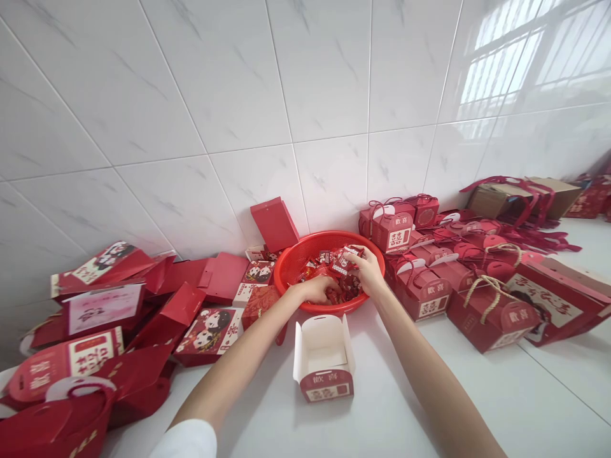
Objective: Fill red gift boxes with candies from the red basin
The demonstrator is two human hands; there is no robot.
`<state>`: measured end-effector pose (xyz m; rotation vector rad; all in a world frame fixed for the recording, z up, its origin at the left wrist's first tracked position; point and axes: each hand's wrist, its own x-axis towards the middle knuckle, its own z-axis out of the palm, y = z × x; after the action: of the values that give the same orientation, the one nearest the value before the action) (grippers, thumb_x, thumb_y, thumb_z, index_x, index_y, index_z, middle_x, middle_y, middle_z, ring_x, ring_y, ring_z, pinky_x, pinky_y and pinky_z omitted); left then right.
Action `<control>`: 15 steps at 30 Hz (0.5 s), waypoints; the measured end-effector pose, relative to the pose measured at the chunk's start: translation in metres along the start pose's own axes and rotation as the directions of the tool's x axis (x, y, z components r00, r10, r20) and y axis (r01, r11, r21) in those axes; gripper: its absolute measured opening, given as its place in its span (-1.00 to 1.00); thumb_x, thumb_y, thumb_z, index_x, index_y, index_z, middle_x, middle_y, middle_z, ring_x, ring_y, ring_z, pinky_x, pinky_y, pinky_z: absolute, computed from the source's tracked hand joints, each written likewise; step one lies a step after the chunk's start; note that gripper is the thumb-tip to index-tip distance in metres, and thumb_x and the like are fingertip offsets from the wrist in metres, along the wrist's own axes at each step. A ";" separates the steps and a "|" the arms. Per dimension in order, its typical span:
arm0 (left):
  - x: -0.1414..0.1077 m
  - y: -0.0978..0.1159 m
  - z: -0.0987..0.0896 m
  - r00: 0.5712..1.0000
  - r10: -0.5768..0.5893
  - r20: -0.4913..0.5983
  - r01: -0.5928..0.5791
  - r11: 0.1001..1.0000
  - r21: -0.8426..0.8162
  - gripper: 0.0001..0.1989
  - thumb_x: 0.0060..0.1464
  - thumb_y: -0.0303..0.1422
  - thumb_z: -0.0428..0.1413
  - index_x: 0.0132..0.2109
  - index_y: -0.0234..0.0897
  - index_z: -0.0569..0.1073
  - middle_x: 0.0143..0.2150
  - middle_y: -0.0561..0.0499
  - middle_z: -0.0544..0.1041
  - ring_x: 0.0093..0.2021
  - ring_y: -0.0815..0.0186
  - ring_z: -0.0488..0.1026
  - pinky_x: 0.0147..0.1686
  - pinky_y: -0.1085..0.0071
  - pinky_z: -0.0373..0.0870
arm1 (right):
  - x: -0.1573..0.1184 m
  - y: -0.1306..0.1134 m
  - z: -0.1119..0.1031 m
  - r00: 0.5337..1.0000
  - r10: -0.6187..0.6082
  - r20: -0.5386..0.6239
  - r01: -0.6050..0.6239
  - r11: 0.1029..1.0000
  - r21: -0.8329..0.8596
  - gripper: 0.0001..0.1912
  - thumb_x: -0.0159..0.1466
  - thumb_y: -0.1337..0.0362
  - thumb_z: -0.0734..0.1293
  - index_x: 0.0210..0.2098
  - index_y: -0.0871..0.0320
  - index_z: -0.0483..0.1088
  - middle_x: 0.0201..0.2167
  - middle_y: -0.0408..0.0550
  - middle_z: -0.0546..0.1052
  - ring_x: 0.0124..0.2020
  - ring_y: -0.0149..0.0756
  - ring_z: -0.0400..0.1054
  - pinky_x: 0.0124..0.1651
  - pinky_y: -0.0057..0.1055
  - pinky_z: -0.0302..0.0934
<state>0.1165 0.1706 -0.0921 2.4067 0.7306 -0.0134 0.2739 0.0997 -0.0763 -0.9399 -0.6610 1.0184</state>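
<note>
Both hands are in a red plastic basket (281,273) filled with small wrapped sweets (352,287), mostly in red wrappers. My left hand (321,290) reaches into the near part of the pile with curled fingers; what they grip, if anything, is hidden. At the basket's right side, my right hand (367,267) pinches a red-and-white wrapped sweet (340,262) between thumb and fingers. In front of the basket, between my forearms, stands an open red gift box (325,375) with a white inside and its flaps up. Its bottom seems bare.
Red gift boxes and bags (114,356) lie heaped on the left. A red box (274,222) leans on the tiled wall (329,172). Closed gift boxes (422,289) with cords stand in rows at right, beside a larger bag (554,299) and brown boxes (501,200) with ribbons.
</note>
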 end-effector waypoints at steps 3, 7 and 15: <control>0.002 0.004 0.001 0.996 0.053 0.075 -0.063 0.990 0.127 -0.40 -0.22 -0.60 0.16 0.04 -0.16 0.59 0.06 -0.08 0.55 0.04 0.09 0.47 -0.01 0.37 0.38 | 0.000 0.000 0.000 1.000 -0.002 -0.003 0.002 1.000 -0.013 -0.59 -0.14 0.19 0.51 -0.30 0.10 0.39 -0.33 -0.17 0.53 -0.40 -0.34 0.41 -0.50 -0.48 0.26; 0.002 0.011 0.003 0.999 -0.029 0.046 0.021 0.986 0.165 -0.51 -0.20 -0.52 0.22 -0.03 -0.16 0.60 -0.06 -0.07 0.56 -0.09 0.11 0.50 -0.13 0.41 0.38 | -0.001 0.001 -0.001 1.000 -0.011 0.003 0.011 1.000 -0.023 -0.59 -0.14 0.19 0.51 -0.31 0.10 0.39 -0.32 -0.15 0.54 -0.37 -0.32 0.42 -0.49 -0.49 0.27; -0.003 0.012 0.001 0.987 -0.115 -0.114 0.127 0.987 0.102 -0.77 -0.17 -0.53 0.23 -0.28 -0.25 0.62 -0.42 -0.01 0.58 -0.39 0.19 0.49 -0.31 0.39 0.38 | -0.004 0.000 -0.001 1.000 -0.012 0.007 0.012 1.000 -0.029 -0.56 -0.16 0.18 0.52 -0.29 0.11 0.39 -0.36 -0.16 0.53 -0.41 -0.34 0.40 -0.51 -0.50 0.24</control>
<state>0.1199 0.1607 -0.0852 2.4775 0.9482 0.0283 0.2733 0.0960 -0.0765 -0.9568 -0.6884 1.0040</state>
